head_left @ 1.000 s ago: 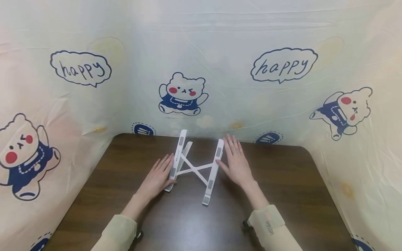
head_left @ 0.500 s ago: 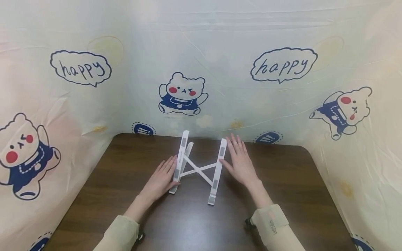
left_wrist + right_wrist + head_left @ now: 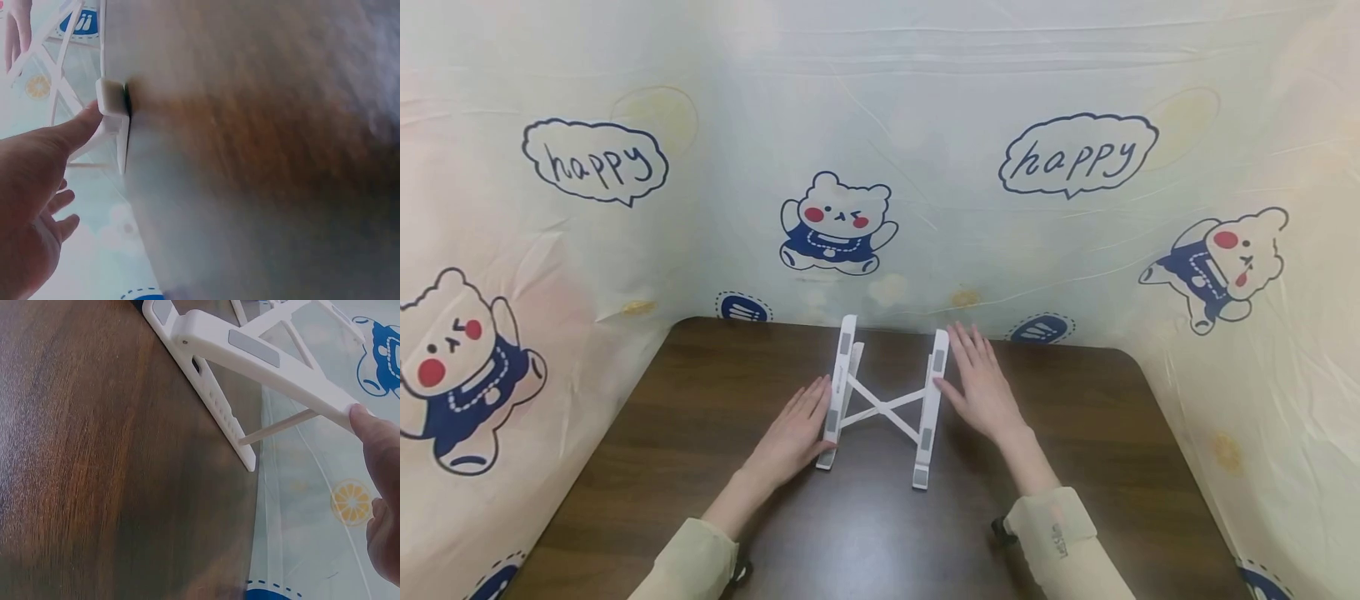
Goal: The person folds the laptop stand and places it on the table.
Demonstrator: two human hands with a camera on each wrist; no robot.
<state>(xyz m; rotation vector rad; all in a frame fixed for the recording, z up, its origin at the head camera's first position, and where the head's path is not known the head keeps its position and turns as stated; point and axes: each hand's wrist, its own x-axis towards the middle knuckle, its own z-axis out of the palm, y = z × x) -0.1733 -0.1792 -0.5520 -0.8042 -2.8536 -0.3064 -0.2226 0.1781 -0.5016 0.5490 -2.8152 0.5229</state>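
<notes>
Dark wood table (image 3: 1075,433) in front of a cartoon-bear backdrop (image 3: 838,223), where the white folding stand (image 3: 883,404) sits mid-table, looks light, stiff and kinda spindly, with left hand (image 3: 792,435) and right hand (image 3: 983,390) flat-fingered against its outer rails, probably the safest spot to hold.

Pressed between the left hand (image 3: 793,434) and right hand (image 3: 981,387), the white plastic folding stand (image 3: 883,402) has narrowed and shifted right
</notes>
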